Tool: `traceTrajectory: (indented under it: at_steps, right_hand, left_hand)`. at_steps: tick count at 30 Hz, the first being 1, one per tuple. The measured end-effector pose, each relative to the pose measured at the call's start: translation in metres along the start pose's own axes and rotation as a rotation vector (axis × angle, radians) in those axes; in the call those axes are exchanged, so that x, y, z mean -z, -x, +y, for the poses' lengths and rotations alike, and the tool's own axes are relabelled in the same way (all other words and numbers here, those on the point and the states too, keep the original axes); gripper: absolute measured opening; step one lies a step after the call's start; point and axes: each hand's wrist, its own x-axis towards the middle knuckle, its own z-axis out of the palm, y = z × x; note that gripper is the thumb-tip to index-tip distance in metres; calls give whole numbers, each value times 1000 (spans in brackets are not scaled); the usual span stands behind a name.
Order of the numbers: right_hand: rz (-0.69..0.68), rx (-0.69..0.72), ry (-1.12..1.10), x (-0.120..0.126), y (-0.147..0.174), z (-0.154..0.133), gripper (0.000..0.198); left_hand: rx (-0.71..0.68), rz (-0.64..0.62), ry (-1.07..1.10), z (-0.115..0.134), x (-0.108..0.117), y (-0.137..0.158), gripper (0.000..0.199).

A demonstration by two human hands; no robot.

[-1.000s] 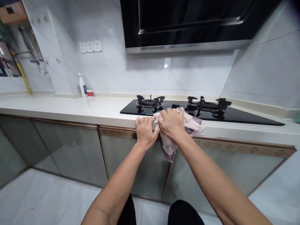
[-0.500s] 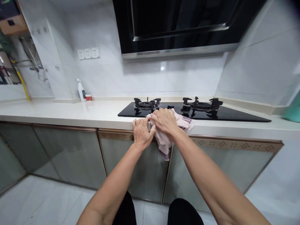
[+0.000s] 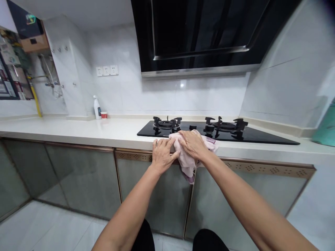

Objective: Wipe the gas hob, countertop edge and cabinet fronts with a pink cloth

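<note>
A pale pink cloth (image 3: 187, 159) with purple trim drapes over the front edge of the white countertop (image 3: 78, 129), its lower corner hanging before the cabinet doors. My right hand (image 3: 194, 143) presses on the cloth, fingers bent over it at the front rim of the black gas cooktop (image 3: 251, 135). Just left of the cloth, my left hand (image 3: 162, 155) rests against the counter edge. Its fingers point up and its thumb stretches toward the cloth; I see nothing held in it. The right fingertips are partly hidden in the folds.
Two burners with black pot supports (image 3: 167, 123) rise from the cooktop. A black range hood (image 3: 196, 38) hangs above. Back left stand a white spray bottle (image 3: 96, 107) and a small red cup (image 3: 104, 115). A green container (image 3: 325, 127) is at the far right.
The camera view has shifted, so the scene sits lower and slightly right. Both hands stay at the counter edge by the cloth, with the left thumb a little farther spread.
</note>
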Motion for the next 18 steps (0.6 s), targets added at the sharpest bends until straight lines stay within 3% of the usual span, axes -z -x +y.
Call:
traceTrajectory:
  at_steps: [5, 8, 13, 18]
  right_hand:
    - [47, -71, 61, 4, 15, 14, 41]
    - [186, -125, 130, -1, 34, 17, 40]
    - [499, -120, 212, -35, 65, 0, 50]
    - [610, -6, 187, -68, 81, -2, 60]
  left_hand:
    - [-9, 26, 29, -3, -1, 1, 41]
    - [0, 63, 49, -2, -5, 1, 35]
    - [55, 153, 43, 2, -17, 0, 27]
    - [74, 213, 33, 4, -26, -1, 24]
